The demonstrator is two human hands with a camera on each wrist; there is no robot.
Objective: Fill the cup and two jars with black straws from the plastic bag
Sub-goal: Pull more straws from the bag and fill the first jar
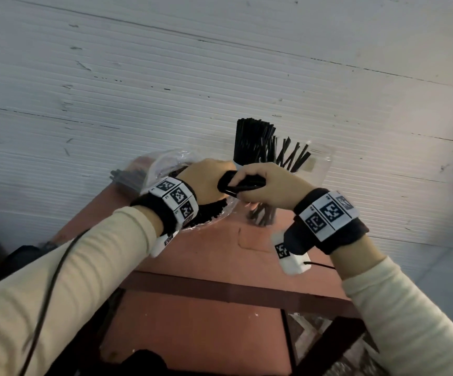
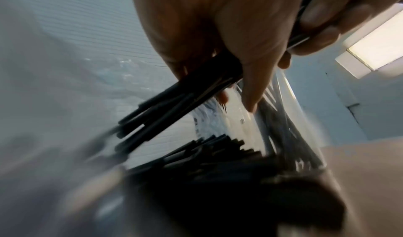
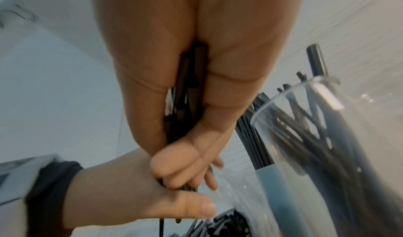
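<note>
Both hands meet over the table around one bundle of black straws (image 1: 243, 185). My left hand (image 1: 206, 180) grips one end and my right hand (image 1: 270, 183) curls round the other. In the left wrist view the bundle (image 2: 172, 106) sticks out below my left hand's fingers. The crumpled clear plastic bag (image 1: 169, 162) lies under and behind my left hand, with more straws (image 2: 209, 152) inside. A pale cup (image 3: 276, 190) packed with upright straws (image 1: 252, 139) stands just behind the hands. To its right stands a clear jar (image 1: 316, 161) holding a few straws. A second jar (image 1: 262, 215) shows partly under my right hand.
The things stand at the far end of a reddish-brown table (image 1: 206, 308), against a white ribbed wall (image 1: 165, 77). A dark band (image 1: 233, 290) crosses the table nearer to me. A cable (image 1: 57, 267) runs along my left sleeve. Dark clutter lies low at the left.
</note>
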